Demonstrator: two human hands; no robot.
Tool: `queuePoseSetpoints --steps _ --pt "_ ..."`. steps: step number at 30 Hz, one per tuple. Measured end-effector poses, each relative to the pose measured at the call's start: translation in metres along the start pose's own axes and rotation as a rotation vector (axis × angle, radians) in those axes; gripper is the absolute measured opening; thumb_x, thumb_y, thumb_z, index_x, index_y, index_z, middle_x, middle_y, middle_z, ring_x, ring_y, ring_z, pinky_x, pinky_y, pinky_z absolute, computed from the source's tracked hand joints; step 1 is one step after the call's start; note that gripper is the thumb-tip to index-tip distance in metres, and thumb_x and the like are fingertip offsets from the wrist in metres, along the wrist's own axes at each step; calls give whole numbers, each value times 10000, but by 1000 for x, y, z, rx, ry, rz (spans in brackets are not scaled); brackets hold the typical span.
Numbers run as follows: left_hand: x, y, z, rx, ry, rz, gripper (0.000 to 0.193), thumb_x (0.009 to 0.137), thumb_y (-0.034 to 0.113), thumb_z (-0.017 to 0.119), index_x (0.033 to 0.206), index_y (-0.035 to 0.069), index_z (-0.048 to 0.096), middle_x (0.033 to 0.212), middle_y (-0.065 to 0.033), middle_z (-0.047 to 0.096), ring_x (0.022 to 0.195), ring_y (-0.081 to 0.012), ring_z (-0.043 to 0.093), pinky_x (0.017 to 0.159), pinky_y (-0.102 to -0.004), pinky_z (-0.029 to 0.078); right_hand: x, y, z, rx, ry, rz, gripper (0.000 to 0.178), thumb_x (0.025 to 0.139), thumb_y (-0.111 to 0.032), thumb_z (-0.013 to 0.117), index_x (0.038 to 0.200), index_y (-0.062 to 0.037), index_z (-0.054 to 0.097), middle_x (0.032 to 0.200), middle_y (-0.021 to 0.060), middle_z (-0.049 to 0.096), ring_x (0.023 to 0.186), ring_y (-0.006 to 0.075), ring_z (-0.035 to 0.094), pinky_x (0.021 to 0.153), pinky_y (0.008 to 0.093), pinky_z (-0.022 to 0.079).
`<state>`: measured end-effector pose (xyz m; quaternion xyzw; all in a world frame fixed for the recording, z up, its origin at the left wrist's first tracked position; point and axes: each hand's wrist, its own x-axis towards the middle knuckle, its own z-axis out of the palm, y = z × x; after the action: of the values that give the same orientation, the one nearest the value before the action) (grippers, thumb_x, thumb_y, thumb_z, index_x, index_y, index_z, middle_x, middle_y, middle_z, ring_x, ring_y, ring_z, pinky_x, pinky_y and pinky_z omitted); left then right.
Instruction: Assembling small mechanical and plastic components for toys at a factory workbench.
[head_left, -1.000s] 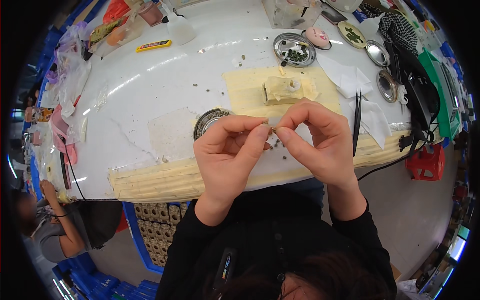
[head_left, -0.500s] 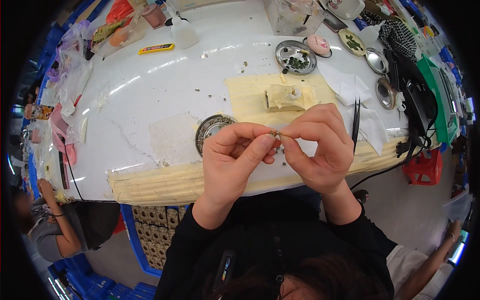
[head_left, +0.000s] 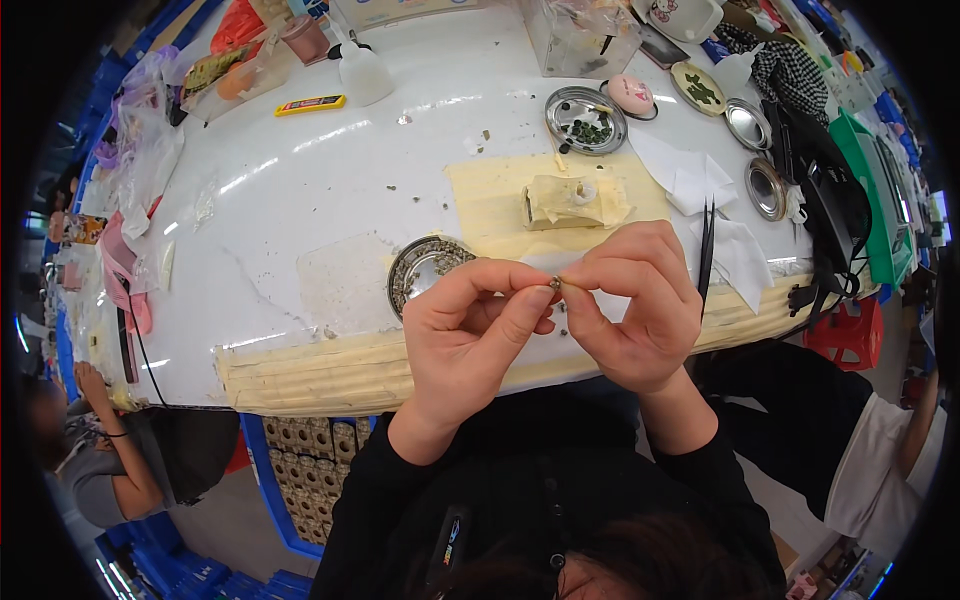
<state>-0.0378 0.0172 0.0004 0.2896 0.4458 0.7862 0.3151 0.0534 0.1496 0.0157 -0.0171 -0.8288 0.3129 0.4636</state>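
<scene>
My left hand [head_left: 470, 335] and my right hand [head_left: 635, 300] meet in front of my chest, above the near edge of the white table [head_left: 300, 190]. Between their thumbs and forefingers they pinch one tiny metal part [head_left: 555, 284]. Just beyond my left hand lies a round metal dish [head_left: 420, 265] of small pieces. A small tape-wrapped block [head_left: 570, 200] rests on a yellowish mat [head_left: 500, 205] further in. Black tweezers [head_left: 707, 255] lie to the right of my right hand.
More round metal dishes [head_left: 586, 118] sit toward the back right, beside white tissues [head_left: 695, 180] and a pink oval object [head_left: 632, 93]. Plastic bags [head_left: 150, 150] crowd the left edge. Another person sits at lower left [head_left: 110, 470], a second at right [head_left: 880, 450].
Both hands stayed pinched together and drifted slightly toward me and to the right, off the dish. A person has come into view at the right.
</scene>
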Motion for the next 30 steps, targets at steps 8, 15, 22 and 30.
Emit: queuePoseSetpoints --steps 8,15,22,30 --pt "0 -2 0 -26 33 -39 151 846 -8 636 984 -66 620 883 -98 669 734 -93 635 661 -203 530 -3 3 6 -81 41 -24 241 592 22 736 808 -51 656 751 43 585 682 208 542 578 296 440" --pt "1 0 0 -1 67 -45 153 844 -28 625 990 -71 628 879 -101 670 736 -92 633 668 -205 529 -4 5 10 -231 73 -131 265 564 10 735 807 -58 653 751 36 575 682 217 536 571 300 444" --pt "1 -1 -1 29 72 -49 154 849 -25 622 996 -70 629 867 -98 668 727 -91 621 661 -207 522 -3 6 10 -346 46 -222 295 544 -18 719 828 -48 648 760 32 571 692 217 531 579 300 439" --pt "4 0 -2 -70 109 -138 117 840 -4 643 948 -44 623 836 -78 656 706 -85 610 644 -202 519 1 1 6 -168 -6 -59 227 594 12 706 805 -40 641 765 50 585 686 211 533 587 290 431"
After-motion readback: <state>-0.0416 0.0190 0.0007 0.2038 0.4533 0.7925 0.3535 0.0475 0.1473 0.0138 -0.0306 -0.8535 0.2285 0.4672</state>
